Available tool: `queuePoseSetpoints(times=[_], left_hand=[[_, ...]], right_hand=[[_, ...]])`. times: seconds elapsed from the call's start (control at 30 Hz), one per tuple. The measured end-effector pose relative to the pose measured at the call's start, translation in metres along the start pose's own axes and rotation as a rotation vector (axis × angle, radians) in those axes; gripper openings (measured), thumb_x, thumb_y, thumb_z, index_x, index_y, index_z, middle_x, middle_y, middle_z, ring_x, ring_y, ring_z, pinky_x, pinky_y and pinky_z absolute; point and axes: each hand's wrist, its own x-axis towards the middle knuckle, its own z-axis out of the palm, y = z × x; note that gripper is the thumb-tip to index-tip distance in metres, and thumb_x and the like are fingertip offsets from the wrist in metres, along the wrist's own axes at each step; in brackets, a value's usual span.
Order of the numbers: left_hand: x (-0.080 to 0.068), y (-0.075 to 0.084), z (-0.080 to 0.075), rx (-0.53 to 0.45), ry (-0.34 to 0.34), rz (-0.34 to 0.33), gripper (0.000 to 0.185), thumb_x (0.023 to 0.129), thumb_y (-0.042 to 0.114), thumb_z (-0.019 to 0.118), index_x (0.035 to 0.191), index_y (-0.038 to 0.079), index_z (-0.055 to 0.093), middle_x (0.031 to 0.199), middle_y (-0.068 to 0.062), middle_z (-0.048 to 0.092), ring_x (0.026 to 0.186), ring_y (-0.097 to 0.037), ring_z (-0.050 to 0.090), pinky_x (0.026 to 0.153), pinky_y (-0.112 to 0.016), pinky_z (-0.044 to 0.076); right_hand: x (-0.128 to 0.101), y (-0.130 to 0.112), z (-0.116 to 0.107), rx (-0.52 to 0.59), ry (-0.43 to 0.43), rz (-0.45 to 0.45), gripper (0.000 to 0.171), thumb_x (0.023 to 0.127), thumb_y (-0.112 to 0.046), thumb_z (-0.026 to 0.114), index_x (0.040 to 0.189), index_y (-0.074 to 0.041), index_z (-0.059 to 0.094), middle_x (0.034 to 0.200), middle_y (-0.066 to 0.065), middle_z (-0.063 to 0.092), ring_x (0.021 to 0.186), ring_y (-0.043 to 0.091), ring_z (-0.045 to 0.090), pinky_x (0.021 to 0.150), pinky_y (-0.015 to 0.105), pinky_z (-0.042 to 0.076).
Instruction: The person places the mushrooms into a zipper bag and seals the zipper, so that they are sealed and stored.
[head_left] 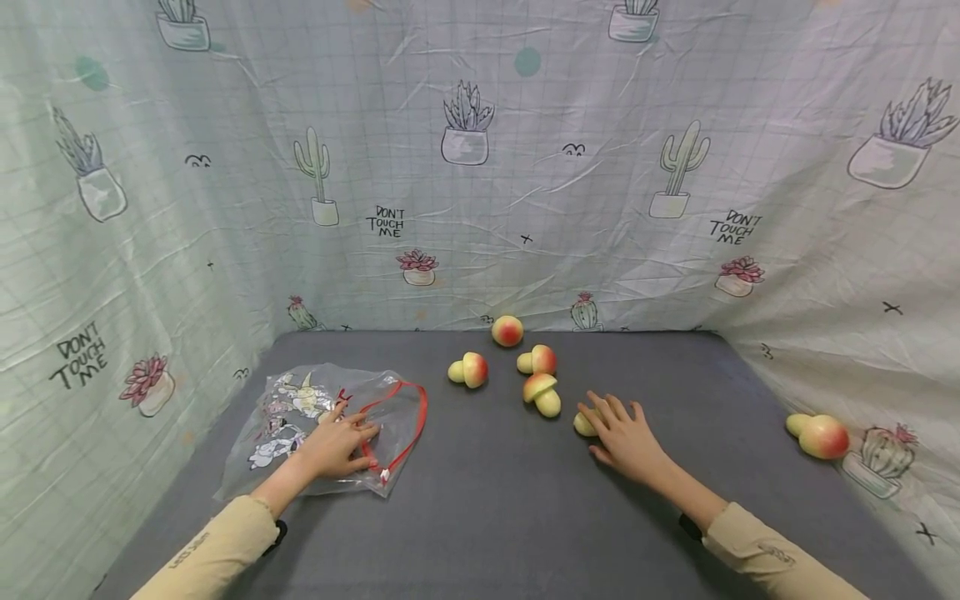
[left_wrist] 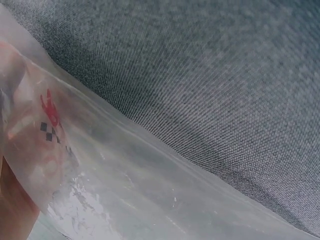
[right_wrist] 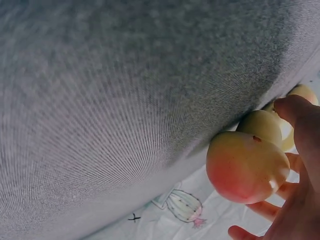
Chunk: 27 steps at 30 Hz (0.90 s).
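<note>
Mushroom toys lie scattered over the grey cloth surface (head_left: 495, 500), and one of them, the mushroom under the hand (head_left: 584, 424), sits just right of the head frame's centre, mostly covered by the right hand (head_left: 624, 437). Only a pale yellow bit shows at the fingers' left edge there. The right wrist view shows it better: the mushroom under the hand (right_wrist: 247, 165), red-tinted cap and pale stem, fills the lower right, with the right hand (right_wrist: 295, 200) curling fingers round it, thumb above; the palm is cut off by the frame edge.

Left of centre, the left hand (head_left: 337, 446) rests flat with relaxed fingers on a clear plastic bag (head_left: 300, 417) with cartoon prints and a red-trimmed opening. In the left wrist view the clear plastic bag (left_wrist: 150, 190) is a blurred sheet across the lower left, and only a sliver of the hand shows at the bottom left corner.

Four more mushrooms (head_left: 537, 360) cluster above centre near the back, one (head_left: 507, 331) touching the cactus-print backdrop (head_left: 480, 167). Another mushroom (head_left: 819, 435) lies well apart at the far right against the cloth wall.
</note>
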Motion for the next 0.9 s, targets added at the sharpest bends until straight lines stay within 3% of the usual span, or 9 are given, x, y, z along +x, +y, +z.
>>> queuePoseSetpoints(times=[0.4,0.67,0.9], left_hand=[[-0.001,0.000,0.002,-0.003,0.014,0.014,0.051,0.076,0.042,0.062,0.111,0.004,0.061,0.106,-0.011,0.066,0.108,-0.032,0.055,0.096,-0.058,0.027],[0.001,-0.001,0.008,-0.020,0.147,0.117,0.030,0.075,0.037,0.065,0.089,0.011,0.064,0.097,-0.007,0.066,0.100,-0.030,0.057,0.093,-0.062,0.026],[0.004,0.003,0.013,0.044,0.199,0.173,0.018,0.073,0.033,0.067,0.073,0.018,0.057,0.079,0.004,0.055,0.085,-0.017,0.053,0.090,-0.059,0.032]], right_hand=[[0.004,0.001,0.006,-0.020,0.006,-0.016,0.063,0.066,-0.039,0.073,0.121,-0.014,0.054,0.117,0.013,0.052,0.103,0.030,0.048,0.077,0.051,0.041],[0.008,0.003,0.012,0.007,0.059,-0.040,0.054,0.062,-0.033,0.077,0.108,-0.011,0.060,0.110,0.013,0.053,0.097,0.029,0.047,0.074,0.050,0.040],[0.010,0.004,0.015,-0.006,0.005,-0.036,0.050,0.065,-0.033,0.075,0.108,-0.013,0.058,0.111,0.012,0.051,0.099,0.029,0.046,0.075,0.049,0.040]])
